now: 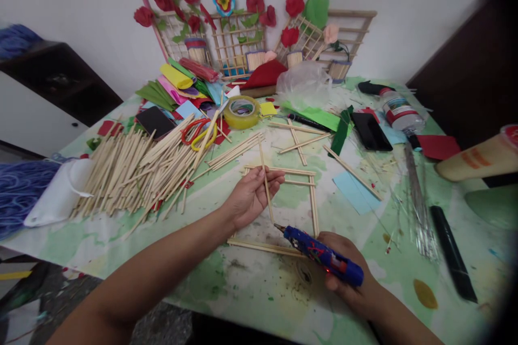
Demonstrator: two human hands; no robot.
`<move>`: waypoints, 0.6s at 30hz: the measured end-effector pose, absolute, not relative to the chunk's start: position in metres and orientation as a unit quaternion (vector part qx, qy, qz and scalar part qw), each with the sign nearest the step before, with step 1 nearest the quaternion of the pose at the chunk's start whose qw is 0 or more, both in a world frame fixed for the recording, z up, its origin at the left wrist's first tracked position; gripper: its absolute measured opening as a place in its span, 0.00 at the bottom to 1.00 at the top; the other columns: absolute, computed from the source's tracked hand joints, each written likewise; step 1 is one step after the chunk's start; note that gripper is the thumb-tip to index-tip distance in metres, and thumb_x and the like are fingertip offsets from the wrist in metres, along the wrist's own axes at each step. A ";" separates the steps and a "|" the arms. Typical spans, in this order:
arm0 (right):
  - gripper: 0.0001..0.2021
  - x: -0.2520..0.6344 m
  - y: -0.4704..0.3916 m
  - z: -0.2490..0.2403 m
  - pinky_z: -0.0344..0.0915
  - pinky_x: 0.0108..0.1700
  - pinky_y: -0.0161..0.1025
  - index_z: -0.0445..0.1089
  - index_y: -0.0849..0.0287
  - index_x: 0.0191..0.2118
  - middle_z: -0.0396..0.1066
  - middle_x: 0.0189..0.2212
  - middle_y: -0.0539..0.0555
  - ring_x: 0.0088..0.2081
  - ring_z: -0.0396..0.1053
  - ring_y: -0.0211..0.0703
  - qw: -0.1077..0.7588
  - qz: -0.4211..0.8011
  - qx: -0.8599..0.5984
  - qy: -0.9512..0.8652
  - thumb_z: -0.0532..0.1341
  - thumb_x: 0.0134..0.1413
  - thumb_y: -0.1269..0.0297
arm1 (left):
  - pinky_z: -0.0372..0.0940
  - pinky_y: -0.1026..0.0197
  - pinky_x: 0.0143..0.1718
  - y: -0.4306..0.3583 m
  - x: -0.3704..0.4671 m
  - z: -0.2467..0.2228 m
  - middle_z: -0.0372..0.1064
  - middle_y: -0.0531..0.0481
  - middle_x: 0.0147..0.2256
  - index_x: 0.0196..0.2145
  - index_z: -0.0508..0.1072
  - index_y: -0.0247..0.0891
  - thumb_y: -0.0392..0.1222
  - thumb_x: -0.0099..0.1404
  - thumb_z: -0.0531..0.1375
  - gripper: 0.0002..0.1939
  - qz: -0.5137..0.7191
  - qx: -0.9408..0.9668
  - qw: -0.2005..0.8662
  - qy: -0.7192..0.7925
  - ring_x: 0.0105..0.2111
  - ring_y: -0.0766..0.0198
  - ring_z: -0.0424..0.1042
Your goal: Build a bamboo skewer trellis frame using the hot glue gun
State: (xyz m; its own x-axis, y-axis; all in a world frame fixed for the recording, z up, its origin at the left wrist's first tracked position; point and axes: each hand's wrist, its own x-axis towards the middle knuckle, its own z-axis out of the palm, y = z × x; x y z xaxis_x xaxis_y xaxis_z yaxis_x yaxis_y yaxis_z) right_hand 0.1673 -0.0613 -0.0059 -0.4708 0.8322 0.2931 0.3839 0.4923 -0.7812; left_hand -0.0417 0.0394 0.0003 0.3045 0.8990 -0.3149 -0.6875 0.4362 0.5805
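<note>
My left hand [253,197] pinches a thin wooden stick [267,191] between thumb and fingers, tilted over the table. In my right hand [352,267] is a blue glue gun [319,253] with a small red light. Its nozzle is at the lower end of the stick; whether they touch I cannot tell. Under both hands lies a rectangular frame of sticks [313,205], partly hidden by my left hand and the glue gun. Beyond it, a few loose sticks [297,143] lie crossed.
At left is a large pile of sticks [121,172], with orange-and-yellow scissors [198,135] on it. Yellowish tape [242,112], coloured paper [178,78] and a black phone [371,131] lie farther back. Stick trellises with paper flowers [238,38] lean against the wall. Thin wires [418,205] and a cup [477,156] are at right.
</note>
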 end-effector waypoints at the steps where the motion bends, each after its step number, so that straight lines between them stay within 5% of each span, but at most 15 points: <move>1: 0.24 0.168 -0.061 -0.007 0.54 0.26 0.37 0.58 0.57 0.27 0.58 0.22 0.50 0.25 0.58 0.40 0.341 0.326 -0.386 -0.792 0.45 0.58 0.40 | 0.70 0.71 0.37 0.039 -0.042 0.001 0.74 0.44 0.36 0.34 0.66 0.32 0.31 0.68 0.50 0.06 0.502 0.170 0.790 0.308 0.35 0.68 0.75; 18: 0.24 0.168 -0.060 -0.008 0.54 0.27 0.37 0.61 0.58 0.29 0.60 0.22 0.51 0.25 0.59 0.41 0.331 0.334 -0.390 -0.792 0.46 0.58 0.40 | 0.70 0.71 0.37 0.038 -0.041 0.002 0.74 0.43 0.37 0.34 0.66 0.33 0.31 0.68 0.51 0.05 0.498 0.172 0.793 0.305 0.36 0.68 0.75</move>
State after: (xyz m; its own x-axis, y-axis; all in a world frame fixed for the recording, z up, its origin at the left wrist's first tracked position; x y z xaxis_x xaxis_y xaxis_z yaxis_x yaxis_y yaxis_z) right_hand 0.1677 -0.0603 -0.0082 -0.4770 0.8383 0.2640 0.3965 0.4733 -0.7866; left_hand -0.0414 0.0383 0.0019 0.3185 0.8948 -0.3128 -0.6849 0.4454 0.5767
